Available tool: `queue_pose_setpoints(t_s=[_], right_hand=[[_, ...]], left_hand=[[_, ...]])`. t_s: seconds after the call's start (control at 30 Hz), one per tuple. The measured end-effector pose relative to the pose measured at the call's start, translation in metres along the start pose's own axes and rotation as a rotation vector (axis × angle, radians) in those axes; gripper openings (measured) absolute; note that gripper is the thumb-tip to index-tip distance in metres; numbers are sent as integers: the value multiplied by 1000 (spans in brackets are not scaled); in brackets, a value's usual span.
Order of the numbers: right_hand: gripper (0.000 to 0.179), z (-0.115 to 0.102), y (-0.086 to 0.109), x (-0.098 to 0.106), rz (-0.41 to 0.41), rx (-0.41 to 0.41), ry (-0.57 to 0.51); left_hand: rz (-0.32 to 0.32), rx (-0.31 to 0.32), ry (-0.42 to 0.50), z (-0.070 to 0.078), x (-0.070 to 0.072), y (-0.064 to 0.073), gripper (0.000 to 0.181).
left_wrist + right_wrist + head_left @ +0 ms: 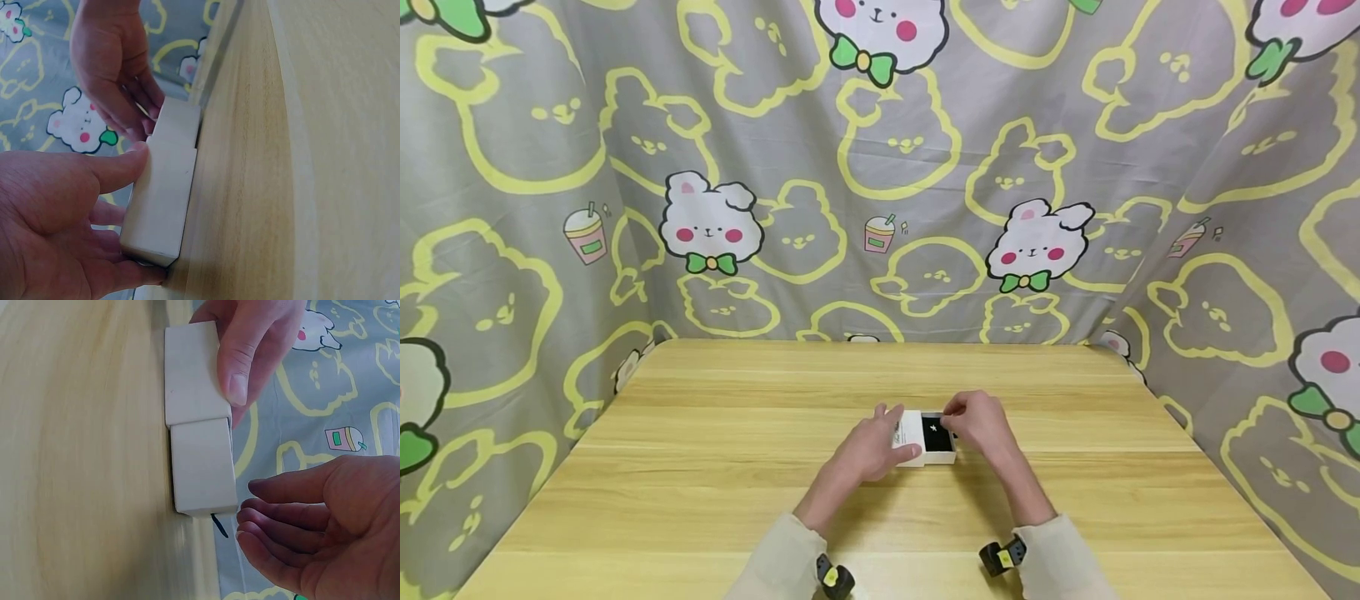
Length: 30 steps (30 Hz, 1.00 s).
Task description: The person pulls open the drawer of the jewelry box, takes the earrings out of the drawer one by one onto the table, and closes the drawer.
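A small white drawer box (912, 437) lies on the table, its drawer (940, 457) slid partly out to the right. Black lining (932, 442) fills the drawer, with a tiny silvery star-like piece (934, 427) on it. My left hand (870, 447) grips the outer sleeve, thumb along the near side and fingers round the far side. Bent fingers of my right hand (977, 418) hover at the drawer's far right corner. In the right wrist view a gap shows between its thumb and fingertips. A black ribbon tab (219, 525) sticks out from the drawer's end.
The wood-grain table (737, 400) extends around the box on all sides. A grey curtain (925, 167) with cartoon prints hangs behind the table and along both sides. Black wrist devices (1000, 557) are strapped over both pale sleeves.
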State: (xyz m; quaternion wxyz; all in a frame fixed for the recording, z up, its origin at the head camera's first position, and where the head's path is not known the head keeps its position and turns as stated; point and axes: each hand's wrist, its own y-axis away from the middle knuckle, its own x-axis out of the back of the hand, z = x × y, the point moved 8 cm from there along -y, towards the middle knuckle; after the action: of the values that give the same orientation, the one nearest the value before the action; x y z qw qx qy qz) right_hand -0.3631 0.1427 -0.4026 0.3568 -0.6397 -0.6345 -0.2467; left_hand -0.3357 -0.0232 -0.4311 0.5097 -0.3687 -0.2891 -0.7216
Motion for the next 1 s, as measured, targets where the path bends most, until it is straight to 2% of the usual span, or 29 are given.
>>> queue_pose_setpoints(t_s=[0.37, 1.0], right_hand=[[7, -5, 1, -6, 8, 19, -40], [7, -10, 4, -14, 20, 27, 26]], left_hand=[[3, 3, -9, 0, 0, -1, 76], [2, 3, -19, 0, 0, 0, 77]])
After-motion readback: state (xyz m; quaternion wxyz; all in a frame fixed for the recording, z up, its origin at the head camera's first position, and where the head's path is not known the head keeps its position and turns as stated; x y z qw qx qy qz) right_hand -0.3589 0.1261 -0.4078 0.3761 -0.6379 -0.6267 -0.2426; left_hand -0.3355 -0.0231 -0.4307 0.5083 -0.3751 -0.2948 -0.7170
